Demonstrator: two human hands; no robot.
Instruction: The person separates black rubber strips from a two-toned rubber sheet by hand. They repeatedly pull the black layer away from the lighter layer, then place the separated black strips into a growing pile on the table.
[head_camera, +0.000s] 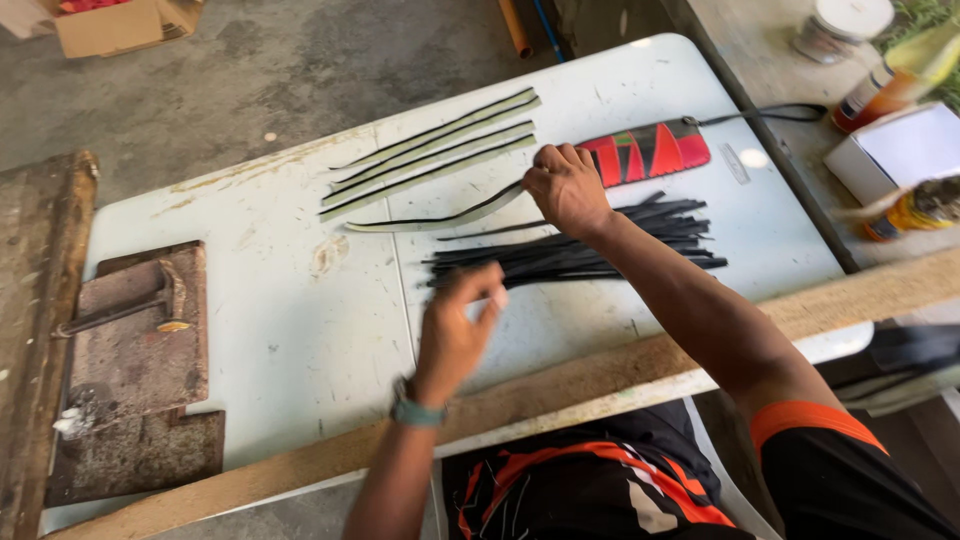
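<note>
Thin black strips of rubber-like material (575, 255) lie in a loose pile between the hands, right under the right wrist. Right hand (566, 188), fingers curled, presses the end of one curved pale-edged strip (440, 220); w/ four such strips (430, 150) already laid in a row beyond it. Left hand (452, 335) hovers near the pile, fingers half open, holding nothing. Most of the pile looks not yet done.

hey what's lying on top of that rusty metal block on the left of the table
A hammer lies across the rusty metal block, its head toward the table's middle. Whatever sits beneath the block is covered, apart from a darker slab showing at its near edge.
</note>
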